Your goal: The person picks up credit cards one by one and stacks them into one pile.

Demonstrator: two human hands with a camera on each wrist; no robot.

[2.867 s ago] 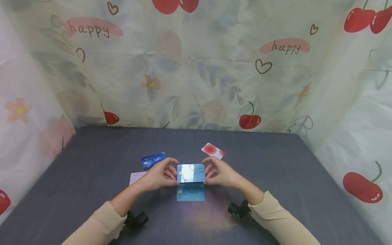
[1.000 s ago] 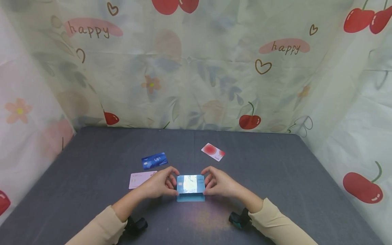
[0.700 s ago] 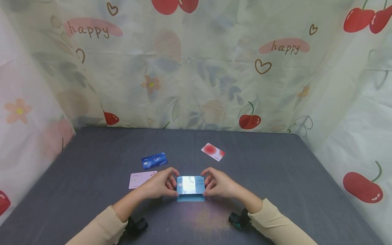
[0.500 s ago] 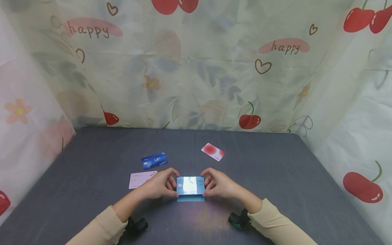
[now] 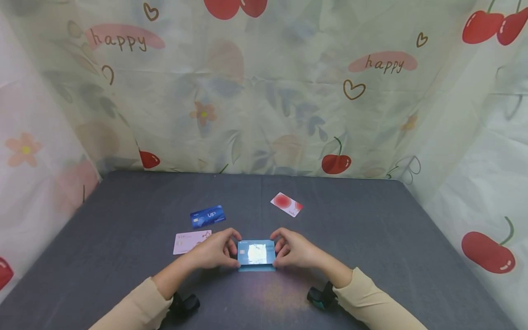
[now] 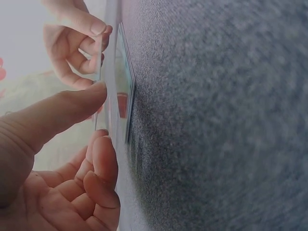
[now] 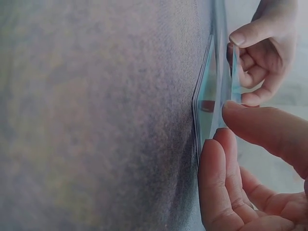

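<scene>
A light blue card with a chip and a bright glare is held level between both hands. My left hand pinches its left end by the corners, thumb at the near one. The right hand grips the opposite end in the same way. Below it, a small stack of cards lies on the table, its top one light blue. In the left wrist view a gap shows between the held card and the stack. The right wrist view shows the stack's layered edge too.
A pink VIP card lies beside the left hand, partly covered by it. Behind that is a dark blue VIP card. A white card with red circles lies farther back on the dark grey table. Patterned curtains surround it.
Both hands have brought the light blue card nearer to the person and over the stack, which it now mostly covers in the head view. The other cards have stayed put.
</scene>
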